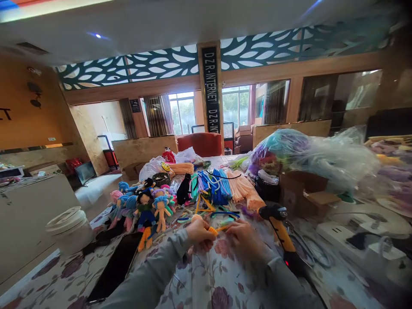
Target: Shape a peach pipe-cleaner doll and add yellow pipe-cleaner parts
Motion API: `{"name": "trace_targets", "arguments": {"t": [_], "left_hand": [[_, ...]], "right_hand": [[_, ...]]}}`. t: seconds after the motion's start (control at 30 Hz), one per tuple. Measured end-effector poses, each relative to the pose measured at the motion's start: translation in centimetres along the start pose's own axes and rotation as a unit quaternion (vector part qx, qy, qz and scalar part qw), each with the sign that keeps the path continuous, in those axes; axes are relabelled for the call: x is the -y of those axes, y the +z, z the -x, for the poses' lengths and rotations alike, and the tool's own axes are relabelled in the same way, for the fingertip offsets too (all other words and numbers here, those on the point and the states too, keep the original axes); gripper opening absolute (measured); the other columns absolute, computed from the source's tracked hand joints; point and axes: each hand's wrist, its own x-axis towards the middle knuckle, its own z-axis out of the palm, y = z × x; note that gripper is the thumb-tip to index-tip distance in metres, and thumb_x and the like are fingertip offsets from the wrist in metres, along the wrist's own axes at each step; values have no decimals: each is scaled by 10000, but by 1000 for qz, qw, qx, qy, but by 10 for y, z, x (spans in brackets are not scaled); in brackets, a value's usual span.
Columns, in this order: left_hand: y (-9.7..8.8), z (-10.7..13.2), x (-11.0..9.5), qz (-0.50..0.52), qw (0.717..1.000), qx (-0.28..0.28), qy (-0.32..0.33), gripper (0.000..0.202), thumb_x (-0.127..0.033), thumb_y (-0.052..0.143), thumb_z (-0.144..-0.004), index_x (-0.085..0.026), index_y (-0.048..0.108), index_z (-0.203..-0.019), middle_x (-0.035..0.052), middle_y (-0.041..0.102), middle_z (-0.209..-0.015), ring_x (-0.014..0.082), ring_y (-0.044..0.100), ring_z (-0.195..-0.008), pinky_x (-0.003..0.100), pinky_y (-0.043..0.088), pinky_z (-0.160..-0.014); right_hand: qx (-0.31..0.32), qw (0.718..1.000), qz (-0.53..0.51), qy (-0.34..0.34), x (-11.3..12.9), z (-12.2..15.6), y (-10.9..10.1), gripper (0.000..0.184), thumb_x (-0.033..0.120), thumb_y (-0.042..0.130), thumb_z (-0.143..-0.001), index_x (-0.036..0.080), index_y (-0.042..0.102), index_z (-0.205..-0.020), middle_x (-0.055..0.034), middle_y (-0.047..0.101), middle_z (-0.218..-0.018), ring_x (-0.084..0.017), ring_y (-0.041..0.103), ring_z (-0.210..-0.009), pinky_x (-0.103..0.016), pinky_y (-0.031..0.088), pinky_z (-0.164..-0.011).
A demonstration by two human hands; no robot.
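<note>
My left hand [200,235] is closed on a small wound piece of orange-yellow pipe cleaner [212,231]. A rounded peach bit shows at its top, too small to make out. From the wound piece a short orange strand runs to my right hand [246,238], whose fingers pinch its other end; this hand is slightly blurred. Just beyond both hands lie loose yellow, blue and green pipe cleaner pieces. Bundles of blue pipe cleaners [216,189] and peach pipe cleaners [241,187] are behind them. Left of my left hand sits a pile of small fuzzy dolls [161,210].
A yellow-black glue gun [283,236] with a red light stands right of my right hand. A black phone [116,268] and white bucket [69,229] are left. Right are a cardboard box [301,195], plastic bags [334,156] and a white device [363,240] on the floral tablecloth.
</note>
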Motion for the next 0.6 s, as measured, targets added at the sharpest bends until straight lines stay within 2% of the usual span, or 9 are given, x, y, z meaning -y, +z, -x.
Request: {"name": "trace_targets", "arguments": {"t": [0.13, 0.23, 0.3, 0.37, 0.47, 0.53, 0.6], "left_hand": [[4, -29, -13, -58, 998, -21, -6, 150, -160, 684, -579, -160, 592, -460, -10, 561, -397, 166, 604, -467, 264, 507, -491], [10, -48, -24, -97, 995, -35, 4, 202, -116, 709, -538, -166, 562, -407, -20, 518, -356, 196, 627, -527, 265, 513, -524], [13, -56, -31, -107, 994, -26, 16, 141, -132, 728, -538, -149, 607, -468, -16, 550, -397, 192, 630, -534, 260, 513, -518], [13, -60, -36, -107, 994, -20, 31, 112, -187, 741, -569, -123, 670, -629, -5, 606, -481, 176, 633, -529, 253, 513, -505], [9, -60, -38, -113, 991, -47, 60, 317, -335, 713, -658, -117, 675, -886, 1, 642, -596, 148, 633, -535, 236, 507, -501], [3, -58, -37, -132, 984, -89, 77, 400, -477, 611, -739, -118, 673, -905, 11, 627, -610, 156, 630, -563, 252, 507, -523], [-2, -53, -34, -165, 973, -137, 90, 492, -551, 476, -806, -104, 683, -798, 50, 615, -624, 201, 640, -659, 306, 517, -613]], "right_hand": [[-70, 995, 17, 71, -9, 1, 1, 316, 58, 471, -773, 187, 724, -913, -80, 704, -973, -223, 568, -994, -317, 409, -892], [-109, 990, 17, 92, -10, 2, -5, 309, 97, 447, -826, 159, 691, -1004, -89, 681, -1036, -226, 558, -1023, -317, 403, -915], [-132, 986, 10, 99, -9, 2, -9, 291, 148, 430, -869, 154, 673, -1028, -90, 668, -1055, -211, 571, -1011, -293, 410, -899], [-150, 981, 3, 122, -7, 2, -12, 281, 218, 408, -908, 168, 669, -998, -83, 665, -1040, -191, 603, -950, -260, 428, -837], [-153, 973, 6, 173, -5, 2, -14, 354, 319, 353, -945, 178, 670, -872, -82, 690, -909, -182, 640, -829, -234, 429, -705], [-145, 971, 13, 191, -5, 3, -13, 421, 346, 302, -960, 170, 661, -829, -90, 697, -790, -189, 650, -757, -237, 412, -638], [-137, 971, 14, 196, -6, 3, -12, 424, 333, 281, -963, 165, 658, -867, -88, 695, -724, -193, 655, -705, -241, 396, -595]]}}
